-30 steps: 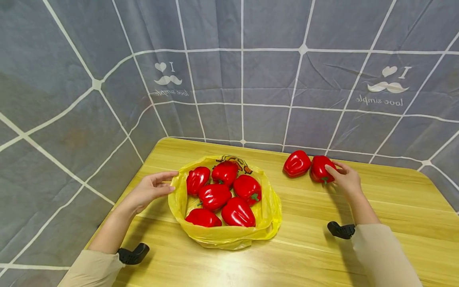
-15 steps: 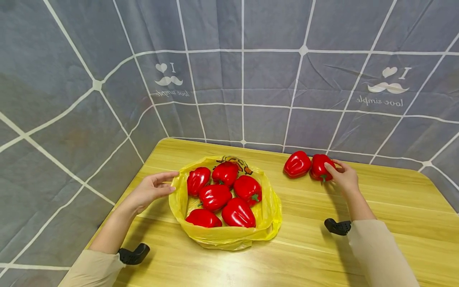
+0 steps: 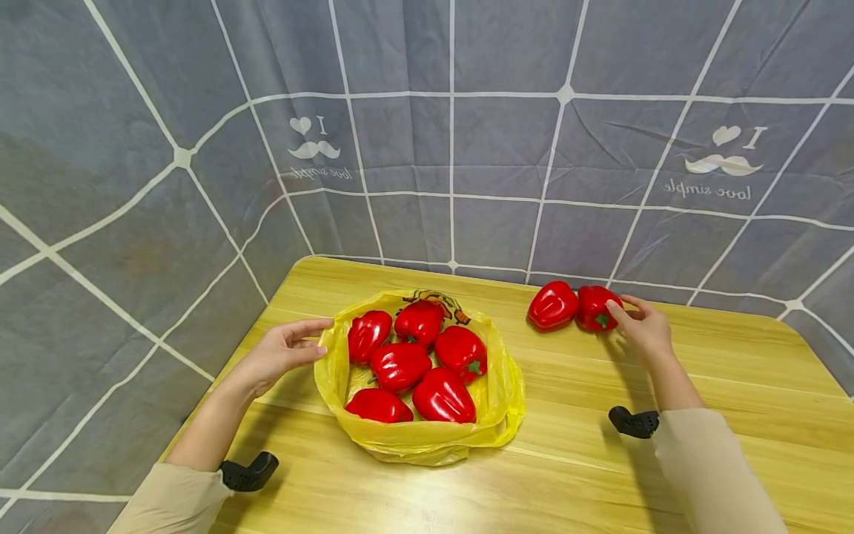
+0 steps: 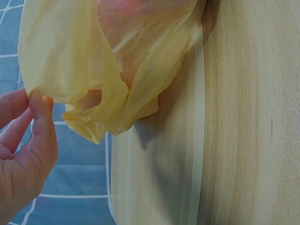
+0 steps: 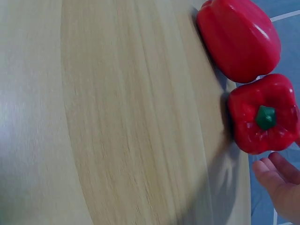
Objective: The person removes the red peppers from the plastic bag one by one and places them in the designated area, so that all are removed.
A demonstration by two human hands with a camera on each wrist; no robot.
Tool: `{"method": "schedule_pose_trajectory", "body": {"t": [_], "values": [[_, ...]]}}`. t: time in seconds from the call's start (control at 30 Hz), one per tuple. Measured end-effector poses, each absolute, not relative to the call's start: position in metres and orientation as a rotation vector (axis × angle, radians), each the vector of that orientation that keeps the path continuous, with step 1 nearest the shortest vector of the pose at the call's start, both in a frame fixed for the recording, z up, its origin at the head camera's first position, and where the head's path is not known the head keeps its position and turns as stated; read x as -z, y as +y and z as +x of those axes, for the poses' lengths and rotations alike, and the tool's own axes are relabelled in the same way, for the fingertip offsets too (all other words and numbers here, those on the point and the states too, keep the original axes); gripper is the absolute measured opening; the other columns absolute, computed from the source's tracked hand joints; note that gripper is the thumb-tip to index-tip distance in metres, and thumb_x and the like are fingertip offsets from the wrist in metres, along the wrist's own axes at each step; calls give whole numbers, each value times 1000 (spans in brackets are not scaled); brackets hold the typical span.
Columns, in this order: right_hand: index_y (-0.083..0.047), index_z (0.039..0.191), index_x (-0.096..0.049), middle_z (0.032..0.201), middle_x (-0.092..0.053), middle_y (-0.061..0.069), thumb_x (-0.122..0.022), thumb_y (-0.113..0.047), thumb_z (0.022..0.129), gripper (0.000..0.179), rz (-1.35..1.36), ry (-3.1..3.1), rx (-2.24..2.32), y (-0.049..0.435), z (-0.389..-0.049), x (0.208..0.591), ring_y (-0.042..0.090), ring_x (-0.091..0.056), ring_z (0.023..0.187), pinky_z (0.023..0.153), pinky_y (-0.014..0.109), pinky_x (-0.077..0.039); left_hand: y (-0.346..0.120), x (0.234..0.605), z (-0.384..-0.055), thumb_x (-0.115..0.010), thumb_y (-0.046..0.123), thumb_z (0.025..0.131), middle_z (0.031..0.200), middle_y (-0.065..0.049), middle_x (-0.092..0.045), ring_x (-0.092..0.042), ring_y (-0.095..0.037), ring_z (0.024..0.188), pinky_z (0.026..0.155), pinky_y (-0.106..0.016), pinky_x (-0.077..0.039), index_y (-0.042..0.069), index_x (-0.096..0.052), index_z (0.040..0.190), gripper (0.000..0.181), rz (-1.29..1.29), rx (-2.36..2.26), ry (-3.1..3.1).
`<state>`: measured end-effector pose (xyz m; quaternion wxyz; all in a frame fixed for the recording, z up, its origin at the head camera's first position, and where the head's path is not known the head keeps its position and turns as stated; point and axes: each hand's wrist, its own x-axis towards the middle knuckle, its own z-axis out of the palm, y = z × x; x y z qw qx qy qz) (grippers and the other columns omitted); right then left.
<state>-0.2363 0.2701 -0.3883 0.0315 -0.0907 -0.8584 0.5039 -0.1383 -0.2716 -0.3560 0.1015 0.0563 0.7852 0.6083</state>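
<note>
My left hand (image 3: 283,352) pinches the left rim of a yellow plastic bag (image 3: 434,443) between thumb and fingers. The left wrist view also has the left hand (image 4: 28,136) on the thin bag edge (image 4: 61,51). Several glossy red bell peppers (image 3: 400,366) lie inside the opened bag. At the back right, my right hand (image 3: 643,330) is at the right side of another bell pepper (image 3: 598,309), its green stem facing forward. In the right wrist view, the thumb and fingers (image 5: 268,178) lie loosely beside that pepper (image 5: 243,126), with a gap at the thumb.
A second loose bell pepper (image 3: 554,305) lies against the left side of the one by my right hand. The wooden table (image 3: 567,460) ends at a grey-blue cloth (image 3: 494,148) with white lines. Black wrist devices (image 3: 250,472) sit on both forearms.
The pepper by my right hand has turned, its stem swinging up from pointing down to facing forward, and has shifted slightly back. The left hand and bag stay in place.
</note>
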Motion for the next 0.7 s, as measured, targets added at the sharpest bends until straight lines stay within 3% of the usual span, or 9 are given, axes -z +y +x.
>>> {"method": "schedule_pose_trajectory", "body": {"t": [0.2, 0.43, 0.7], "values": [[7, 136, -38, 122, -46, 32, -54, -37, 92, 64, -214, -2638, -1537, 278, -231, 377, -4, -52, 66, 61, 16, -49, -270, 355, -139, -59, -2, 87, 130, -34, -42, -57, -8, 90, 77, -20, -50, -14, -39, 132, 51, 163, -1793, 2319], [1, 134, -44, 114, -47, 10, -60, -34, 90, 59, -160, -2611, -1592, 285, -223, 355, -5, -46, 80, 66, 11, -47, -269, 352, -139, -60, 0, 87, 130, -32, -43, -56, -9, 89, 75, -20, -50, -14, -39, 133, 52, 147, -1791, 2326], [2, 139, -37, 125, -46, 17, -60, -37, 90, 67, -34, -2697, -1530, 275, -207, 333, -5, -45, 89, 71, 9, -46, -268, 350, -138, -61, 1, 87, 132, -32, -41, -56, -9, 90, 77, -20, -49, -14, -39, 133, 53, 129, -1782, 2317]]}}
